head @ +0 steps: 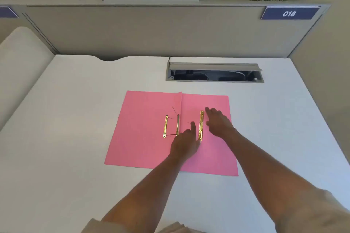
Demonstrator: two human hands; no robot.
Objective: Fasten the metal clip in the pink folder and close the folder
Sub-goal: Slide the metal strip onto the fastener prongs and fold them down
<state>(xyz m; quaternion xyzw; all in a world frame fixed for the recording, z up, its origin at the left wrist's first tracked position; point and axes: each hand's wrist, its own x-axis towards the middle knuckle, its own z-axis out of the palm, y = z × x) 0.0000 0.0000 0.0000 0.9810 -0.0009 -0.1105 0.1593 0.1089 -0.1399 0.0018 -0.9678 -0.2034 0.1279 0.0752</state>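
Both hands spread, grasping nothing: left hand (184, 143), right hand (217, 122) flank loose clip bar (201, 125); pink folder (144, 130) open; fingertips blurred.

Soft, even daylight is filling the scene, casting only faint shadows on the white counter (75, 119). Wide-angle distortion is bending the edges, and the hands are showing slight motion blur.

left hand (184, 143) pointing, right hand (217, 122) spread flat

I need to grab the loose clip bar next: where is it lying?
In the head view, the loose gold bar lies on the open pink folder's right half, between the left hand and right hand.
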